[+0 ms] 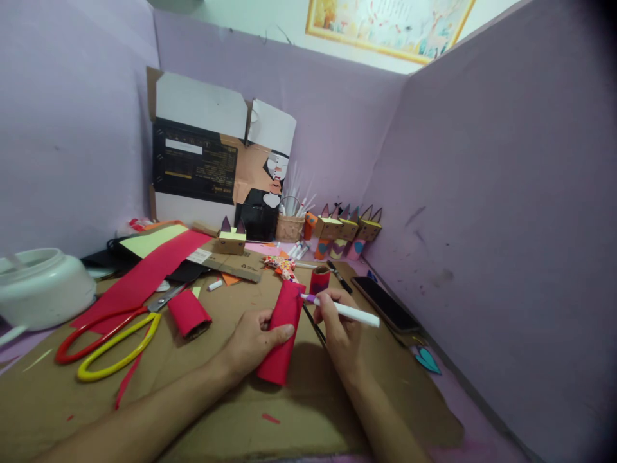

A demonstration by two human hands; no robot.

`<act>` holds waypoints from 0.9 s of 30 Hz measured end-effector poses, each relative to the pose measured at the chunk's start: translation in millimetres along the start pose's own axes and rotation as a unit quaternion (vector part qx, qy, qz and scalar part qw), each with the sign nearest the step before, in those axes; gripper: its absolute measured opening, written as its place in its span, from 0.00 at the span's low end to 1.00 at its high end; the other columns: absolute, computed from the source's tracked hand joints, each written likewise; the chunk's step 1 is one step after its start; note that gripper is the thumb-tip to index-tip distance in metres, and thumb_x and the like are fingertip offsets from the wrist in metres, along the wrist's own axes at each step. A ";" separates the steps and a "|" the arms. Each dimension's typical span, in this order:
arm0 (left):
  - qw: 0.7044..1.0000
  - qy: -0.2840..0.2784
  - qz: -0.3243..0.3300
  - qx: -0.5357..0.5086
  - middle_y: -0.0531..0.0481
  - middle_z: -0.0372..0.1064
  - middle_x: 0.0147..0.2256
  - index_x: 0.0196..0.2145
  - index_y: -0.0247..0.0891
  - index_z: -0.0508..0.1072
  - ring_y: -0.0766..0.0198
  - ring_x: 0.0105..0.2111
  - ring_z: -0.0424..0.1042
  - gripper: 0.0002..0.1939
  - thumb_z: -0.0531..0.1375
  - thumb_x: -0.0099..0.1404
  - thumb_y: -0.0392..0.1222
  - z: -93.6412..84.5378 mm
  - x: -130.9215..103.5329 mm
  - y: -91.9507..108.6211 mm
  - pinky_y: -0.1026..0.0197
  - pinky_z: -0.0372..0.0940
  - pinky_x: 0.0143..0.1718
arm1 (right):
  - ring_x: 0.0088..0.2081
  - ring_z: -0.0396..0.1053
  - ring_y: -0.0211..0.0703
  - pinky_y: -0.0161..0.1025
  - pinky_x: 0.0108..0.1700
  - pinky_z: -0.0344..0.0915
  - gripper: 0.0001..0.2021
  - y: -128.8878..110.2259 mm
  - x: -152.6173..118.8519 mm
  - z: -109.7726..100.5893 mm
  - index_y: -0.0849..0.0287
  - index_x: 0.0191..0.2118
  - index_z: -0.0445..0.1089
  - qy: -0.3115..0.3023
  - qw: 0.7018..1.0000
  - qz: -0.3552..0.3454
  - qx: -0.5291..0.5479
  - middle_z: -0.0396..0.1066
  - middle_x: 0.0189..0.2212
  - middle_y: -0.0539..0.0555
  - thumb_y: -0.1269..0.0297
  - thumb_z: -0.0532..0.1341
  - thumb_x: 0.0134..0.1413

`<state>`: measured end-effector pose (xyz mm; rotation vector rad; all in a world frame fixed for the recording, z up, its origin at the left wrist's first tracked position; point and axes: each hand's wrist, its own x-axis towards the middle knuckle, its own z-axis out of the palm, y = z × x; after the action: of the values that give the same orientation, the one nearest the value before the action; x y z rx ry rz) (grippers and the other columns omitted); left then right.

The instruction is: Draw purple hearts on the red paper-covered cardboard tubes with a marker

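Observation:
My left hand (250, 344) grips a red paper-covered tube (282, 334) that lies on the brown cardboard sheet (193, 411). My right hand (337, 328) holds a white marker with a purple tip (344, 310), its tip touching the upper right side of the tube. A thin black stick (314, 325) lies just under the right hand. A second red-wrapped tube (189, 314) lies to the left, and a small red and purple roll (319, 280) stands upright behind the marker tip.
Scissors with red and yellow handles (113, 341) lie at the left beside a red paper sheet (144, 276). A white bowl (43, 286) sits far left. A black phone (385, 303) lies at the right, with a teal paper heart (428, 360) nearby. Small cardboard figures (347, 228) line the back wall.

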<state>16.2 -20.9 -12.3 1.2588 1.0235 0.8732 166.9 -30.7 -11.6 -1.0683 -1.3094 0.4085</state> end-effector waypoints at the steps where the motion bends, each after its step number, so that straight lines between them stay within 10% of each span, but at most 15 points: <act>1: 1.000 0.000 -0.002 0.000 0.52 0.67 0.22 0.27 0.32 0.69 0.66 0.23 0.64 0.18 0.64 0.45 0.50 0.0 0.0 0.1 0.65 0.58 0.25 | 0.20 0.60 0.34 0.31 0.23 0.56 0.09 0.0 0.2 0.4 0.59 0.28 0.64 0.005 1.000 -0.003 0.004 0.62 0.17 0.46 0.62 0.54 0.56; 27: 1.000 0.002 0.010 -0.004 0.52 0.68 0.22 0.26 0.33 0.70 0.64 0.23 0.66 0.16 0.64 0.45 0.49 -0.8 1.7 -3.3 0.64 0.59 0.25 | 0.19 0.61 0.35 0.32 0.22 0.57 0.10 0.9 1.6 0.6 0.59 0.28 0.64 0.013 1.000 0.007 -0.008 0.62 0.16 0.46 0.60 0.55 0.55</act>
<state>16.0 -19.5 -15.7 1.2630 1.0114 0.8943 167.1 -28.8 -11.5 -1.0927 -1.2835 0.3941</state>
